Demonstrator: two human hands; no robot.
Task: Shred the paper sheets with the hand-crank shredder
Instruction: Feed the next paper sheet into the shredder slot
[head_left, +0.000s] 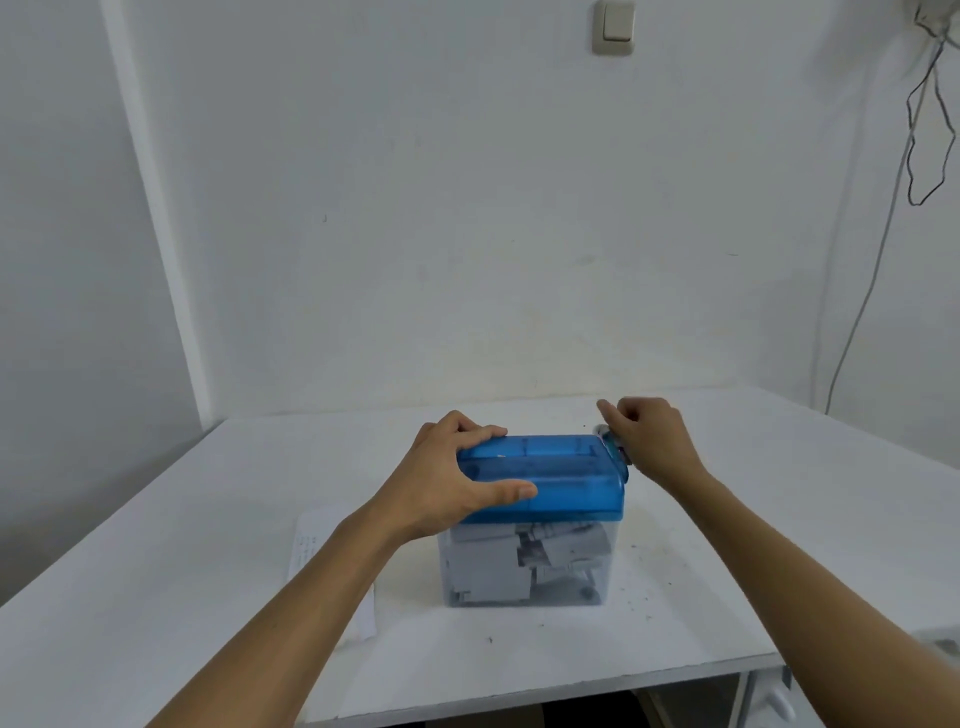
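Head view: shredder (566, 483) mid-desk (753, 493); left hand (441, 483) fingers clasp its 9 o'clock end; right hand (652, 441) fingers curl on crank (617, 451), 3 o'clock. Risk — hard cranking could tip it if the left grip slackens.

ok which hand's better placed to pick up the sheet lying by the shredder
Left. The sheet lies left of the shredder, beneath the left forearm; the left hand only grips the blue top. The right hand is curled on the crank at the far end.
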